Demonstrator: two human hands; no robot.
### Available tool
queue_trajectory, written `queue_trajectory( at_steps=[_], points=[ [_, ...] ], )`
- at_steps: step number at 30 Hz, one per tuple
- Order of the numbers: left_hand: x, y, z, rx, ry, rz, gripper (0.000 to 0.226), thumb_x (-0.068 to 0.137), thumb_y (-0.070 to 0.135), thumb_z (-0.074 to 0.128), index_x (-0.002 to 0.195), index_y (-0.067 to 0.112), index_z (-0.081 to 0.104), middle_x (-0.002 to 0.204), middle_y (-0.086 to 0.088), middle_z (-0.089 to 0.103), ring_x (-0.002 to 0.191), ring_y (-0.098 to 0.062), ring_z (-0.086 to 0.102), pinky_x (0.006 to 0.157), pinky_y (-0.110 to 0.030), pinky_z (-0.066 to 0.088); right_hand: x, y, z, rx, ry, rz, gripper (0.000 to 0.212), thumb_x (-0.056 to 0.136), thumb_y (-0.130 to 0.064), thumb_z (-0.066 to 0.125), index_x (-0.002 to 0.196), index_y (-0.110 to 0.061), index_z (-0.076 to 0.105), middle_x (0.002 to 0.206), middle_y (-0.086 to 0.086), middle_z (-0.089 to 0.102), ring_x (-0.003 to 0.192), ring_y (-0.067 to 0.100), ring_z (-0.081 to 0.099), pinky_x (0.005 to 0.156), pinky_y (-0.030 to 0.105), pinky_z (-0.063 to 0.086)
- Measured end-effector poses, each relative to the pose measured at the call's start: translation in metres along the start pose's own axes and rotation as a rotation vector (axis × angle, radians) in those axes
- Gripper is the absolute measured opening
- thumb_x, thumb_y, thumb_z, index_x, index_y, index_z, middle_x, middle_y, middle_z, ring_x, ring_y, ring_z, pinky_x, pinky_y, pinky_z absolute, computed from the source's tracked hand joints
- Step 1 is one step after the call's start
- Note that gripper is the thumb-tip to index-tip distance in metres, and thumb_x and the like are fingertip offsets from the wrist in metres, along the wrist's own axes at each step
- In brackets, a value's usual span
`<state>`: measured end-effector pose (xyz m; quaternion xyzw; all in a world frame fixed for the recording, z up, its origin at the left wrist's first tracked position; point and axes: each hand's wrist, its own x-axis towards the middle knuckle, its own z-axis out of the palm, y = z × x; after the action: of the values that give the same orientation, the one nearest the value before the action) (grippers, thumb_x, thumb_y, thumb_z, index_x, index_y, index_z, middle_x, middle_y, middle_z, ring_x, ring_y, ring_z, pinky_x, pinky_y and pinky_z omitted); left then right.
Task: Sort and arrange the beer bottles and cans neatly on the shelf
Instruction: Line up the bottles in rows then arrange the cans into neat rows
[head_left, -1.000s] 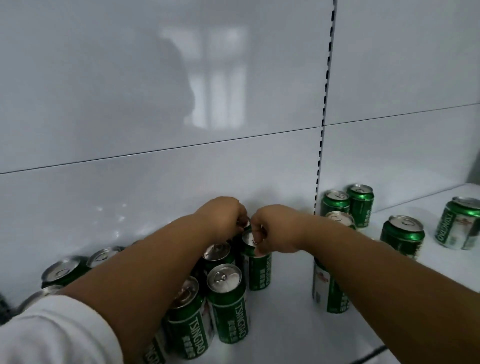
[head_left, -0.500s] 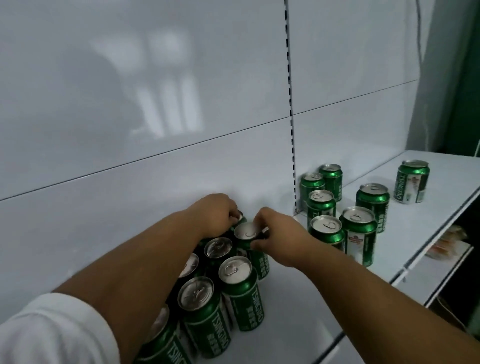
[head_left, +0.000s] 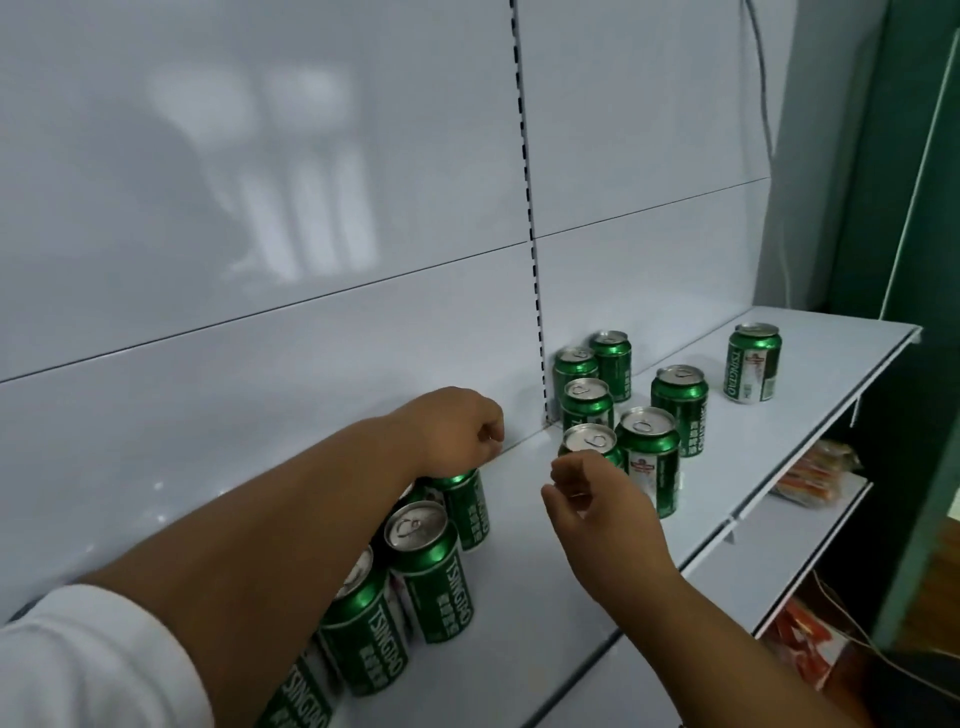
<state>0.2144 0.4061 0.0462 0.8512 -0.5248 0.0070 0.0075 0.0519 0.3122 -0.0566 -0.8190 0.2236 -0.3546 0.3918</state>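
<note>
Green beer cans stand on the white shelf (head_left: 524, 597). A double row of them (head_left: 423, 569) runs from the lower left toward the back wall. My left hand (head_left: 457, 431) hovers with curled fingers over the rearmost can (head_left: 467, 512) of that row; nothing shows between its fingers. My right hand (head_left: 597, 501) hangs loosely curled and empty above the shelf. It is just in front of the nearest can (head_left: 589, 440) of a loose group of several cans (head_left: 678, 408) at the right. One can (head_left: 753, 364) stands apart at the far right.
A slotted upright strip (head_left: 530, 234) splits the white back wall. The shelf's front edge (head_left: 810, 467) runs diagonally at the right. Below it, a lower shelf holds orange packets (head_left: 815, 475). A green wall (head_left: 914, 156) closes the right side. Bare shelf lies between the two can groups.
My right hand has let go of the can top it pinched and drawn back to the right, now empty. The view has swung right, and my left hand stays over the row's far end.
</note>
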Motion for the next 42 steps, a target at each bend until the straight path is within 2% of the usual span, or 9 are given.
queue_trajectory(
  at_steps=[5, 9, 16, 18, 21, 26, 31, 38, 42],
  points=[
    [0.022, 0.035, 0.002, -0.077, 0.031, 0.001, 0.030, 0.096, 0.040, 0.057, 0.122, 0.027, 0.061, 0.115, 0.009, 0.064, 0.093, -0.008, 0.053, 0.082, -0.024, 0.041, 0.008, 0.014, -0.025, 0.060, 0.055, 0.045, 0.037, 0.091, -0.022, 0.065, 0.125, -0.029, 0.053, 0.082, -0.018, 0.061, 0.077, -0.002, 0.059, 0.071, 0.019, 0.048],
    [0.040, 0.070, 0.009, -0.180, -0.016, -0.004, 0.047, 0.093, 0.050, 0.058, 0.134, 0.027, 0.054, 0.126, 0.008, 0.058, 0.101, -0.009, 0.054, 0.088, -0.027, 0.043, 0.006, 0.038, -0.034, 0.059, 0.012, 0.081, 0.038, 0.092, -0.018, 0.061, 0.129, -0.026, 0.052, 0.086, -0.014, 0.061, 0.080, 0.007, 0.058, 0.076, 0.032, 0.051],
    [0.044, 0.091, 0.007, -0.081, -0.118, -0.036, 0.053, 0.088, 0.045, 0.068, 0.135, 0.025, 0.055, 0.125, 0.000, 0.056, 0.115, -0.018, 0.055, 0.096, -0.031, 0.043, 0.003, 0.059, -0.036, 0.151, -0.108, 0.017, 0.051, 0.092, -0.012, 0.058, 0.138, -0.030, 0.047, 0.096, -0.014, 0.056, 0.080, -0.002, 0.052, 0.065, 0.003, 0.036],
    [0.039, 0.090, 0.001, -0.029, -0.130, -0.066, 0.054, 0.086, 0.039, 0.072, 0.135, 0.025, 0.056, 0.122, -0.001, 0.056, 0.111, -0.018, 0.056, 0.096, -0.032, 0.046, 0.005, 0.062, -0.033, 0.189, -0.093, -0.035, 0.047, 0.089, -0.011, 0.062, 0.133, -0.027, 0.052, 0.106, -0.012, 0.051, 0.090, 0.001, 0.052, 0.076, 0.011, 0.044],
    [0.026, 0.087, -0.010, 0.027, -0.159, -0.134, 0.058, 0.084, 0.039, 0.073, 0.137, 0.028, 0.053, 0.121, 0.001, 0.053, 0.112, -0.017, 0.054, 0.100, -0.034, 0.044, 0.008, 0.065, -0.022, 0.223, -0.115, -0.106, 0.043, 0.085, -0.013, 0.068, 0.124, -0.026, 0.055, 0.109, -0.012, 0.046, 0.097, 0.012, 0.055, 0.086, 0.037, 0.053],
    [-0.003, 0.080, -0.022, 0.052, -0.181, -0.265, 0.057, 0.083, 0.036, 0.075, 0.136, 0.028, 0.055, 0.113, 0.007, 0.050, 0.105, -0.014, 0.054, 0.096, -0.032, 0.046, 0.008, 0.060, 0.002, 0.325, -0.232, -0.124, 0.041, 0.084, -0.019, 0.072, 0.120, -0.029, 0.054, 0.106, -0.012, 0.050, 0.097, 0.008, 0.053, 0.087, 0.033, 0.051],
    [-0.027, 0.069, -0.020, 0.090, -0.221, -0.323, 0.059, 0.080, 0.036, 0.075, 0.135, 0.028, 0.054, 0.125, 0.003, 0.053, 0.114, -0.018, 0.054, 0.101, -0.038, 0.045, -0.004, 0.045, 0.021, 0.402, -0.362, -0.065, 0.038, 0.084, -0.023, 0.074, 0.107, -0.038, 0.049, 0.109, -0.011, 0.053, 0.094, 0.005, 0.055, 0.085, 0.031, 0.052],
    [-0.040, 0.052, -0.011, 0.077, -0.197, -0.285, 0.056, 0.081, 0.032, 0.076, 0.132, 0.024, 0.056, 0.123, 0.002, 0.055, 0.108, -0.016, 0.055, 0.087, -0.025, 0.042, -0.010, 0.039, 0.031, 0.314, -0.363, -0.093, 0.035, 0.084, -0.022, 0.074, 0.108, -0.031, 0.051, 0.104, -0.011, 0.051, 0.094, 0.007, 0.056, 0.084, 0.027, 0.053],
    [-0.039, 0.043, -0.010, 0.067, -0.215, -0.238, 0.057, 0.079, 0.035, 0.076, 0.132, 0.027, 0.056, 0.123, 0.001, 0.054, 0.113, -0.016, 0.054, 0.099, -0.036, 0.047, -0.013, 0.034, 0.033, 0.292, -0.336, -0.043, 0.036, 0.081, -0.022, 0.076, 0.106, -0.029, 0.051, 0.106, -0.007, 0.054, 0.094, 0.006, 0.057, 0.085, 0.031, 0.054]
  ],
)
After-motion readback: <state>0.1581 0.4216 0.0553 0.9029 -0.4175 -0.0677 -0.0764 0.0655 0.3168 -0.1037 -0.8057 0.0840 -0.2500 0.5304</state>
